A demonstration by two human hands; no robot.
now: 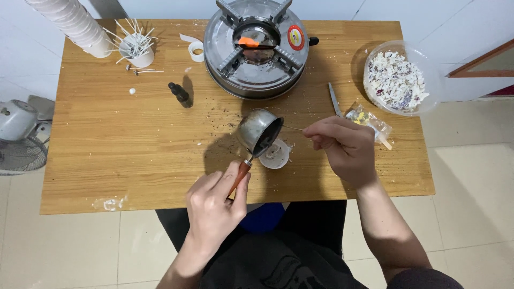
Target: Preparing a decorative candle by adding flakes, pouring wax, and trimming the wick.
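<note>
Dark clothing [278, 257] is seen lowest in the view, at the near edge of the wooden table [134, 160]. Just above it, the left hand [214, 206] is clamped around the reddish handle of a small metal pot [259, 131], which is tilted with its mouth turned down toward a small white cup [277, 155]. The cup stands directly under the pot's lip, touching or nearly so. To the right of the pot, the right hand [342, 147] is closed in a pinch on a thin stick [293, 128], possibly a wick, whose tip reaches the pot's rim. Behind the pot a round metal stove [257, 51] is set; a dark dropper bottle [180, 94] stands to the pot's left, and a clear bowl of pale flakes [399, 80] far to its right.
</note>
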